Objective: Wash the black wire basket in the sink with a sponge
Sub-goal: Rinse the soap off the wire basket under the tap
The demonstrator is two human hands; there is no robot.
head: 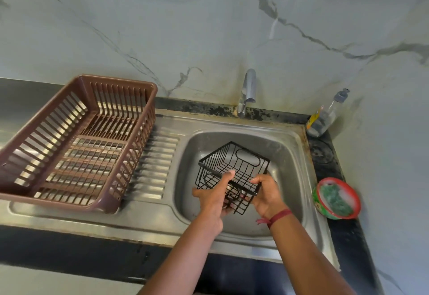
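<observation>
The black wire basket (234,167) hangs tilted inside the steel sink (290,155), its open side turned up and away from me. My left hand (214,198) grips its near left rim, thumb laid over the top bar. My right hand (267,196) holds the near right corner; a red thread band circles that wrist. A green sponge (336,200) lies in a round red-rimmed tub (320,204) on the counter to the right of the sink, apart from both hands. No water runs from the tap (248,90).
A brown plastic dish rack (76,141) stands on the ribbed steel drainboard (160,160) at the left. A clear soap bottle (325,116) leans in the back right corner. A marbled wall rises behind the sink.
</observation>
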